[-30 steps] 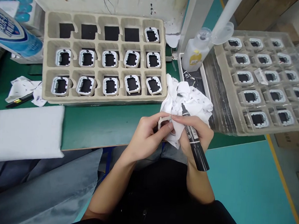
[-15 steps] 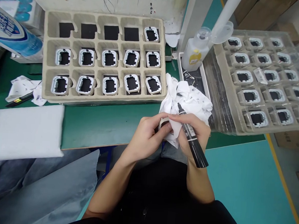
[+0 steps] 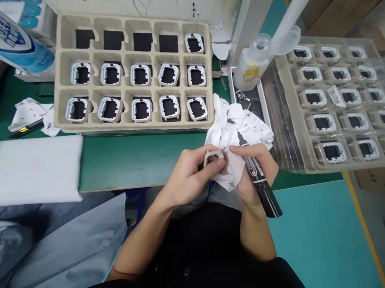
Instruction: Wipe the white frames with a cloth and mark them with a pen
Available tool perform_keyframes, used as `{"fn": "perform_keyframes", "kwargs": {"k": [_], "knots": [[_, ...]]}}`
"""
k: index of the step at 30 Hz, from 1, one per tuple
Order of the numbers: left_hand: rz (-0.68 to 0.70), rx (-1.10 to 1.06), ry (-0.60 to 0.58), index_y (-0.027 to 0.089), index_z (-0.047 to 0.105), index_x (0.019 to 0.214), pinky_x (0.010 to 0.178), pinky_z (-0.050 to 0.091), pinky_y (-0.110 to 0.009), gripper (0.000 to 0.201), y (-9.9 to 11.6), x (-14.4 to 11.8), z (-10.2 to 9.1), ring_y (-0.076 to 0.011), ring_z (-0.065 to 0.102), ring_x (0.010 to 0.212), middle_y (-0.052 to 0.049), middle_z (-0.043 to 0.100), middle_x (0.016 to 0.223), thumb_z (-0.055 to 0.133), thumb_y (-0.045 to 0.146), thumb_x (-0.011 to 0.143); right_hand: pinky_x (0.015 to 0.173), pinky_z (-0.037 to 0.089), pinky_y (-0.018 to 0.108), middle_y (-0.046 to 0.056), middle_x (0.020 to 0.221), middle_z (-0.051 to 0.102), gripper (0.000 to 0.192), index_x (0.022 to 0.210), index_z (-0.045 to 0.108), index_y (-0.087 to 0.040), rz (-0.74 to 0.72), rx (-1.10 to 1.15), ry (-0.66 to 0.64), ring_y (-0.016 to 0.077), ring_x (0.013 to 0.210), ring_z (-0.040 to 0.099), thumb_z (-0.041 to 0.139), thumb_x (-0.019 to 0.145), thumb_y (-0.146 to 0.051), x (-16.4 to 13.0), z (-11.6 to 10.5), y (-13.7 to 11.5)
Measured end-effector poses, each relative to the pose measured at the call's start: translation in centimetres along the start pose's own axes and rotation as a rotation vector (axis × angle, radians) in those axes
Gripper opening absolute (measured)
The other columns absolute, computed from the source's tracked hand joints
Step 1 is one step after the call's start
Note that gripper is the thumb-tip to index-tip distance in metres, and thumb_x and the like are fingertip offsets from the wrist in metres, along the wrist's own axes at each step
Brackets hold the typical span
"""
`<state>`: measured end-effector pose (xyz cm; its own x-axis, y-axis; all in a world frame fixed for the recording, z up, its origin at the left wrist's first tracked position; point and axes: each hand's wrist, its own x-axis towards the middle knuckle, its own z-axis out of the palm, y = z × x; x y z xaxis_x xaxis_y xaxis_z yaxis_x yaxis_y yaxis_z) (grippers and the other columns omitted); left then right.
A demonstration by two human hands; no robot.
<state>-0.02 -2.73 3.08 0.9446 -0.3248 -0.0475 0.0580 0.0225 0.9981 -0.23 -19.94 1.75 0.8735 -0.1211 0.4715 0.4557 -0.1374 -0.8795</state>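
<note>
My left hand is closed around a small pale square frame, with the thumb pressed over its near side. Just right of it, my right hand grips a black marker pen whose dark tip points up and away. A piece of white wiping cloth is also pinched in the right fingers. Both hands are over the table's front edge, close together but apart. Behind them lies a crumpled heap of white cloth with dark smudges.
A moulded pulp tray holds several similar frames. Stacked clear trays with more frames stand at the right. Nearby are a squeeze bottle, a folded white cloth pad, a blue can and a black pen.
My right hand has moved right, away from the frame, taking the marker pen and cloth piece along. More of the frame in my left hand now shows.
</note>
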Motion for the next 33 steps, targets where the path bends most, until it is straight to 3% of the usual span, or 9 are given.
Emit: {"fn": "perform_keyframes", "kwargs": {"k": [5, 16, 25, 33], "knots": [[0.02, -0.062, 0.001, 0.02, 0.08, 0.102, 0.064, 0.042, -0.028, 0.023, 0.0, 0.03, -0.1, -0.0137, 0.051, 0.063, 0.001, 0.072, 0.074, 0.076, 0.042, 0.108, 0.051, 0.055, 0.03, -0.003, 0.077, 0.078, 0.008, 0.107, 0.083, -0.03, 0.062, 0.027, -0.097, 0.0162, 0.059, 0.072, 0.077, 0.101, -0.028, 0.04, 0.12, 0.03], [-0.033, -0.213, -0.009, 0.02, 0.079, 0.101, 0.061, 0.041, -0.026, 0.016, 0.01, 0.01, 0.05, -0.0124, 0.05, 0.063, 0.0, 0.075, 0.076, 0.085, 0.034, 0.102, 0.051, 0.055, 0.031, -0.003, 0.076, 0.077, 0.009, 0.106, 0.082, -0.03, 0.08, 0.098, -0.083, 0.0161, 0.057, 0.071, 0.08, 0.099, -0.025, 0.19, 0.32, -0.13], [-0.092, -0.436, -0.055, 0.017, 0.073, 0.104, 0.053, 0.039, -0.024, 0.028, 0.36, 0.39, -0.31, -0.0105, 0.05, 0.053, -0.002, 0.075, 0.072, 0.087, 0.041, 0.1, 0.059, 0.056, 0.035, -0.003, 0.076, 0.077, 0.025, 0.114, 0.082, -0.029, 0.069, 0.181, -0.123, 0.018, 0.061, 0.072, 0.074, 0.097, -0.013, -0.01, 0.02, 0.47], [-0.102, -0.421, -0.041, 0.017, 0.072, 0.104, 0.053, 0.039, -0.025, 0.029, 0.46, 0.45, -0.11, -0.0106, 0.049, 0.053, -0.001, 0.074, 0.071, 0.088, 0.041, 0.097, 0.061, 0.058, 0.033, -0.003, 0.075, 0.076, 0.026, 0.114, 0.083, -0.03, 0.094, 0.244, -0.137, 0.0173, 0.062, 0.073, 0.074, 0.098, -0.011, 0.03, 0.18, 0.15]]}}
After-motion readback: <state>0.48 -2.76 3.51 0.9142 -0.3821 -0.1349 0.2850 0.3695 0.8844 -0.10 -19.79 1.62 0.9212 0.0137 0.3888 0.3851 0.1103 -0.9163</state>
